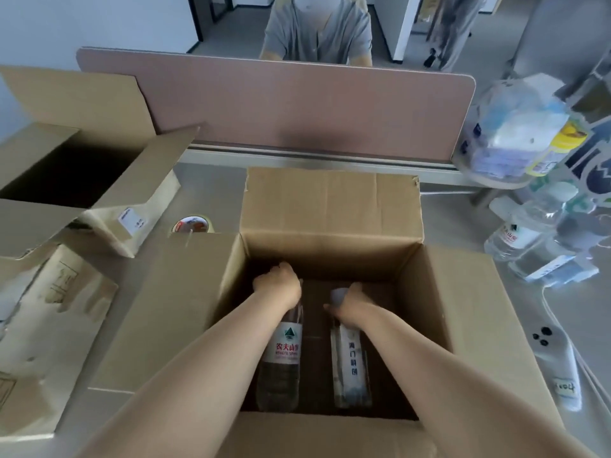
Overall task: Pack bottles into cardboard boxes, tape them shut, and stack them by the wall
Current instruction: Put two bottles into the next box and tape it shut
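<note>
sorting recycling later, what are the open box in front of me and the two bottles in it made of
The open box looks like cardboard, probably corrugated: matte brown, with creased flaps and raw edges. The red-label bottle and white-label bottle look like clear plastic, glossy and see-through, with printed wrap labels; whether those are paper or film I can't tell.

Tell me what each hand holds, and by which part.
Left hand grips the red-labelled bottle at its neck end; right hand grips the white-labelled bottle near its cap.
</note>
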A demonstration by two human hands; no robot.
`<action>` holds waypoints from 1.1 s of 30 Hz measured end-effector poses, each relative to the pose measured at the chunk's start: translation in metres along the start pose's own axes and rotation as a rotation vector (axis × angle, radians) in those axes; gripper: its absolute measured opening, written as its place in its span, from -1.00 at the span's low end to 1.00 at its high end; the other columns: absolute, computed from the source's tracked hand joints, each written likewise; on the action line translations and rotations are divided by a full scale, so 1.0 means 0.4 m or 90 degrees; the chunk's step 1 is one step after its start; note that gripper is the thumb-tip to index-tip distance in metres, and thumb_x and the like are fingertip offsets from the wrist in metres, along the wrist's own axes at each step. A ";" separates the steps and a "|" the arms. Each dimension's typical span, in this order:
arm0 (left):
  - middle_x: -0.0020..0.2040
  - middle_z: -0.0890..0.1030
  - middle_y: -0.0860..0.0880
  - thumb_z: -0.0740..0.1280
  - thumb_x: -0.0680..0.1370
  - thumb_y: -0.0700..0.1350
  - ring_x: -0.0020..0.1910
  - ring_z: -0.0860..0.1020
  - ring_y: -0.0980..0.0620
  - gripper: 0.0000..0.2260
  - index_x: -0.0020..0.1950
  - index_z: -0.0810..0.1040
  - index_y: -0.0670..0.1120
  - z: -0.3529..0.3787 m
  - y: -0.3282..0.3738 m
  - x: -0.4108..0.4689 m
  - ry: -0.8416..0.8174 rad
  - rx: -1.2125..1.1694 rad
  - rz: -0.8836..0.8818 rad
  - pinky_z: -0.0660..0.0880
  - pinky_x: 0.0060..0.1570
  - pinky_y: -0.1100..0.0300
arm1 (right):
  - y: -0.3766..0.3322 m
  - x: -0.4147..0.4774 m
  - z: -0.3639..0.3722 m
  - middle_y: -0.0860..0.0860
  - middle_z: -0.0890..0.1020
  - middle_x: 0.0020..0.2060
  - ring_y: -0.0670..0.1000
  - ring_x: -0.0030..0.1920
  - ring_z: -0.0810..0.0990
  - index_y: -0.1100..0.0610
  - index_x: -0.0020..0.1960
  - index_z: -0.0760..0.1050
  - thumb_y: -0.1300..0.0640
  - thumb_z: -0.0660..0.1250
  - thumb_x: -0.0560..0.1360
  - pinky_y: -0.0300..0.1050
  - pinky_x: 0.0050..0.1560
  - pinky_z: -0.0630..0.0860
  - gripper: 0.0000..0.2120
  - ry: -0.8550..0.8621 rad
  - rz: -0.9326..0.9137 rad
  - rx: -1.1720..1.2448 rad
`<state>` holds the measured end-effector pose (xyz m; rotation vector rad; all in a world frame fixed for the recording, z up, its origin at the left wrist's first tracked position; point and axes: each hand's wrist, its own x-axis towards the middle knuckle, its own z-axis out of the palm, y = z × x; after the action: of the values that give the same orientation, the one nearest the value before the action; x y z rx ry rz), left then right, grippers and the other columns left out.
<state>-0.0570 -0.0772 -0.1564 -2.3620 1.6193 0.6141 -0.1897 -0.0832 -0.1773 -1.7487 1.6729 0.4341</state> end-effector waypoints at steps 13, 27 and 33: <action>0.23 0.48 -0.13 0.20 0.55 0.14 0.18 0.50 -0.14 -0.51 0.31 0.29 -0.18 -0.056 -0.024 -0.062 0.053 -0.100 0.064 0.45 -0.03 0.04 | -0.022 -0.115 -0.040 0.16 0.21 0.46 0.19 0.39 0.31 0.05 0.55 -0.19 0.07 0.22 0.55 0.05 0.32 0.37 -0.25 0.145 0.056 0.121; 0.27 0.41 -0.07 0.20 0.57 0.05 0.21 0.44 -0.10 -0.62 0.32 0.30 -0.10 0.009 -0.105 -0.387 0.281 -0.144 0.144 0.42 0.01 0.05 | 0.097 -0.422 0.080 -0.01 0.49 0.26 0.06 0.28 0.39 0.05 0.44 0.22 0.12 0.24 0.53 -0.06 0.19 0.38 -0.51 0.476 -0.171 0.201; 0.30 0.39 -0.08 0.20 0.56 0.09 0.28 0.34 -0.14 -0.64 0.30 0.38 -0.05 0.094 -0.173 -0.508 0.363 -0.151 0.068 0.33 0.20 0.01 | 0.162 -0.507 0.153 0.01 0.45 0.30 0.10 0.30 0.35 0.04 0.35 0.36 -0.05 0.24 0.54 0.02 0.31 0.28 -0.59 0.522 -0.116 0.129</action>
<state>-0.0639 0.1336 -0.1023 -2.8186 1.9979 0.1495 -0.2650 0.1121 -0.1043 -2.0294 1.9538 -0.6046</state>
